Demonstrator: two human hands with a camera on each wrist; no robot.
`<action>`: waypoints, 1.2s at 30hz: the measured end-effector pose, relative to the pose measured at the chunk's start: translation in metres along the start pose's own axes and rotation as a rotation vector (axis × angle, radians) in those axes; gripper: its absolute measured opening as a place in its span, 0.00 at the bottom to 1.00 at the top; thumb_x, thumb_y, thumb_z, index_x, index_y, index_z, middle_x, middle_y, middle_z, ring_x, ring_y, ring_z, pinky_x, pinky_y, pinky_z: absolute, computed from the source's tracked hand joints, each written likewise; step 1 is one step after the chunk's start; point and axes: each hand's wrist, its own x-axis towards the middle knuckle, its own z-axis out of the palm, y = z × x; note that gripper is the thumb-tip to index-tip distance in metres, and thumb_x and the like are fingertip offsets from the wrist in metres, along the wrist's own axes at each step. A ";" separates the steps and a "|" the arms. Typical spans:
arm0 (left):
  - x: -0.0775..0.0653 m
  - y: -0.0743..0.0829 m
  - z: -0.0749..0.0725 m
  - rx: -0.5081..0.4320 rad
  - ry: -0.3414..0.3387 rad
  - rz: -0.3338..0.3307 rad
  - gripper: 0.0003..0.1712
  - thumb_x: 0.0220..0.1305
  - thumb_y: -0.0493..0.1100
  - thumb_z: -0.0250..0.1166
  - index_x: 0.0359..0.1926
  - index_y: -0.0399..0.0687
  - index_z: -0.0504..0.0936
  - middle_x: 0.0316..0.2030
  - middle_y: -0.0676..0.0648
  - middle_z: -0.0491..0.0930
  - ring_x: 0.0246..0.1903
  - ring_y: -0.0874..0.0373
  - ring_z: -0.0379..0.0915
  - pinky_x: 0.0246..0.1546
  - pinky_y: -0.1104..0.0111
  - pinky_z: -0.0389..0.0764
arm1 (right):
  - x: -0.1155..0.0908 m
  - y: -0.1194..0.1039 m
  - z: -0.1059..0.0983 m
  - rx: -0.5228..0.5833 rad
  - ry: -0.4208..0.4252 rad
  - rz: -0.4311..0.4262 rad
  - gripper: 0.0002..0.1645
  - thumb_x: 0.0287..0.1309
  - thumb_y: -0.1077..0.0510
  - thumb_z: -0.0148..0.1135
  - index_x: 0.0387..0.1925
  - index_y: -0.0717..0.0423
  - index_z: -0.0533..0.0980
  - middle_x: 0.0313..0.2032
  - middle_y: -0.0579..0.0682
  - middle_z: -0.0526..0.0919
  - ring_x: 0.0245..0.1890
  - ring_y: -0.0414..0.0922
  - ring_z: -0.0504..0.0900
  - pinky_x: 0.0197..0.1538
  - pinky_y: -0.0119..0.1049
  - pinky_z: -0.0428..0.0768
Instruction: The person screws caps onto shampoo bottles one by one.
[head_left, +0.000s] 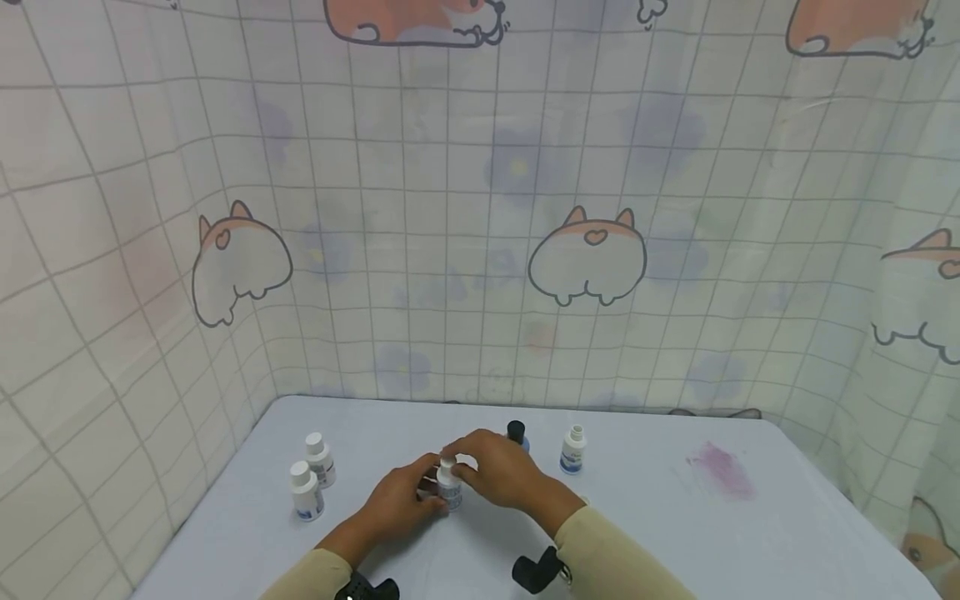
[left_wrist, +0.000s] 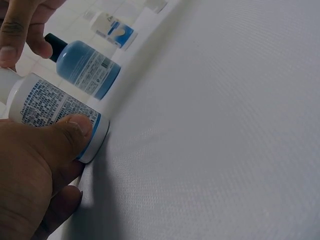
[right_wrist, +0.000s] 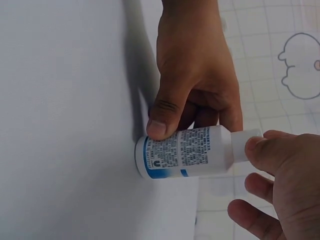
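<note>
A small white bottle (head_left: 450,492) with a printed label and a blue band at its base stands upright on the table. My left hand (head_left: 401,502) grips its body, with the thumb lying across the label in the left wrist view. From the other side, my right hand (head_left: 501,471) pinches the white cap (right_wrist: 241,145) between thumb and index finger; the other fingers are off the bottle in the right wrist view. Just behind the right hand is a blue bottle (left_wrist: 85,67) with a black cap, mostly hidden in the head view.
Two white capped bottles (head_left: 318,461) stand together at the left. Another white bottle (head_left: 573,451), with a narrow bare neck, is behind and right of my hands. A pink stain (head_left: 723,472) marks the white table (head_left: 637,533). A patterned curtain (head_left: 450,333) encloses the back and sides.
</note>
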 end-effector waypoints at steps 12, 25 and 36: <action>0.001 0.000 0.000 -0.001 0.003 -0.002 0.35 0.59 0.44 0.77 0.65 0.54 0.74 0.54 0.47 0.84 0.49 0.54 0.84 0.50 0.55 0.83 | 0.000 -0.004 -0.001 0.020 0.006 0.057 0.12 0.66 0.48 0.69 0.50 0.40 0.85 0.45 0.37 0.86 0.49 0.39 0.82 0.45 0.35 0.82; 0.000 0.000 0.000 0.008 0.014 0.006 0.35 0.60 0.46 0.76 0.66 0.53 0.73 0.53 0.48 0.84 0.48 0.56 0.84 0.47 0.57 0.84 | 0.000 -0.006 0.001 0.017 0.016 0.049 0.11 0.68 0.51 0.68 0.50 0.40 0.86 0.40 0.36 0.84 0.40 0.35 0.80 0.35 0.30 0.78; 0.001 -0.001 0.000 -0.013 0.010 -0.003 0.34 0.58 0.44 0.77 0.64 0.55 0.74 0.53 0.48 0.84 0.49 0.54 0.84 0.48 0.56 0.84 | -0.006 -0.004 0.006 0.023 0.039 0.042 0.13 0.69 0.51 0.67 0.53 0.39 0.84 0.48 0.38 0.86 0.49 0.41 0.83 0.42 0.35 0.82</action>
